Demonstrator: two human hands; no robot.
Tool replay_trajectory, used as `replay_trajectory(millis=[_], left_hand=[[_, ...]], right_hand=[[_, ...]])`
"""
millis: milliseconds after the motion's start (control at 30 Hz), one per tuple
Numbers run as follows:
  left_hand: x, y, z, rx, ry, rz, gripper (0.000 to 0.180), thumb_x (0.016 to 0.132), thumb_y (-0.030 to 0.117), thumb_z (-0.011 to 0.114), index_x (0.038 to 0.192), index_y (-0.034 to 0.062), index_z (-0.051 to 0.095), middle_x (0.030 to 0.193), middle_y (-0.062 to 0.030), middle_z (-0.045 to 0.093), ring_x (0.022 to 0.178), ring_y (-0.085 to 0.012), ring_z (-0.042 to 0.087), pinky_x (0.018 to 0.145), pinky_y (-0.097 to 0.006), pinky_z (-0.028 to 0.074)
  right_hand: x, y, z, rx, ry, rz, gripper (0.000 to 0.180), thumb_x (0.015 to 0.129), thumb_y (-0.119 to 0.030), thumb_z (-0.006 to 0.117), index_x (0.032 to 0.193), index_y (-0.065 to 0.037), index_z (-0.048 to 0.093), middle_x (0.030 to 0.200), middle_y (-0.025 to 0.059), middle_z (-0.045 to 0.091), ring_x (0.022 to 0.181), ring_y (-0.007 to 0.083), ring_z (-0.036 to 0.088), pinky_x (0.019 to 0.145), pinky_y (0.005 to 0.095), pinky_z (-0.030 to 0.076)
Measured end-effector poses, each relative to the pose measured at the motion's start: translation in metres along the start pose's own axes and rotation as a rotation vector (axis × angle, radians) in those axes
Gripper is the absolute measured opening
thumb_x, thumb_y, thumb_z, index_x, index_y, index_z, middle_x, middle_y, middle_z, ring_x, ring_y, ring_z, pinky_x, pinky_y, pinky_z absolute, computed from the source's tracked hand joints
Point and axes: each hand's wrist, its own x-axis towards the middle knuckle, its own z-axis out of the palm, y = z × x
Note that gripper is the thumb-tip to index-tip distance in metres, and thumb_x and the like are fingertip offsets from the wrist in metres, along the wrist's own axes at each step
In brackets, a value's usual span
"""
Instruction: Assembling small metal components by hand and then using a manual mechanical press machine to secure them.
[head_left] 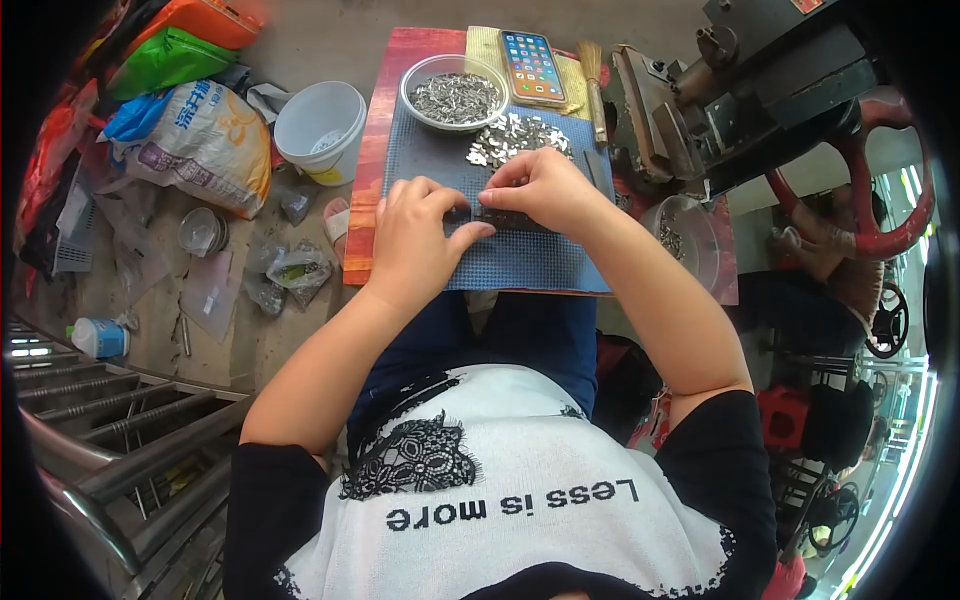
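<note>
Both my hands work over a blue textured mat [545, 265] on a red board. My left hand [412, 232] is curled around the left end of a dark, flat block [508, 219], its thumb and forefinger on either side of it. Above the block, my right hand [548, 192] is closed in a pinch, fingertips at the block's far edge. Whatever small thing it may hold is hidden. Just beyond lies a loose pile of small silvery metal pieces [520, 138]. A clear round tub [405, 88] full of similar small pieces stands behind it.
A smartphone [532, 66] lies on a yellow cloth at the back, beside a brush [592, 70]. A clear tub [690, 222] with some pieces sits at the right edge. Machinery with a red handwheel [895, 240] stands right; a white bucket [318, 122] and bags left.
</note>
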Motion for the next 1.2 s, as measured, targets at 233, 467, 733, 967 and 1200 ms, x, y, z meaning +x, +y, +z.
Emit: replay_trajectory(millis=[233,467,733,967,1200], left_hand=[[0.003,0.002,0.006,0.033,-0.007,-0.044,0.027,0.073,0.030,0.084,0.086,0.0101,0.073,0.093,-0.0048,0.064,0.097,-0.0257,0.058,0.086,-0.040,0.041],[0.003,0.004,0.009,0.023,0.008,-0.091,0.027,0.073,0.030,0.085,0.086,0.0099,0.073,0.094,-0.0036,0.066,0.096,-0.0243,0.058,0.087,-0.040,0.039],[0.003,0.006,0.007,0.047,-0.019,-0.083,0.027,0.072,0.029,0.085,0.087,0.0095,0.074,0.092,-0.0023,0.067,0.096,-0.0240,0.058,0.087,-0.039,0.038],[0.003,0.009,0.006,0.043,-0.011,-0.157,0.031,0.071,0.026,0.086,0.089,0.0095,0.067,0.088,-0.0023,0.064,0.092,-0.0231,0.058,0.083,-0.039,0.038],[0.000,0.004,0.009,0.048,0.023,-0.022,0.027,0.072,0.027,0.085,0.088,0.0099,0.070,0.089,-0.0017,0.065,0.090,-0.0224,0.058,0.083,-0.038,0.038]], right_hand=[[0.007,0.017,0.008,-0.100,0.036,-0.075,0.023,0.079,-0.023,0.081,0.092,-0.004,0.079,0.081,0.0108,0.075,0.073,0.0159,0.070,0.069,0.0308,0.056],[0.006,0.010,0.012,-0.169,0.058,-0.087,0.024,0.079,-0.023,0.081,0.094,-0.006,0.079,0.081,0.0104,0.075,0.073,0.0165,0.070,0.069,0.0307,0.056],[0.006,0.020,0.001,-0.115,-0.020,-0.113,0.025,0.080,-0.026,0.081,0.094,-0.006,0.079,0.081,0.0109,0.075,0.071,0.0168,0.069,0.069,0.0316,0.055],[0.006,0.006,0.015,-0.199,0.061,-0.109,0.029,0.079,-0.029,0.082,0.093,-0.004,0.079,0.083,0.0117,0.074,0.073,0.0184,0.070,0.070,0.0314,0.055],[0.003,0.019,0.005,-0.154,0.032,-0.115,0.026,0.078,-0.027,0.082,0.092,-0.006,0.079,0.085,0.0136,0.072,0.081,0.0226,0.070,0.074,0.0352,0.055]])
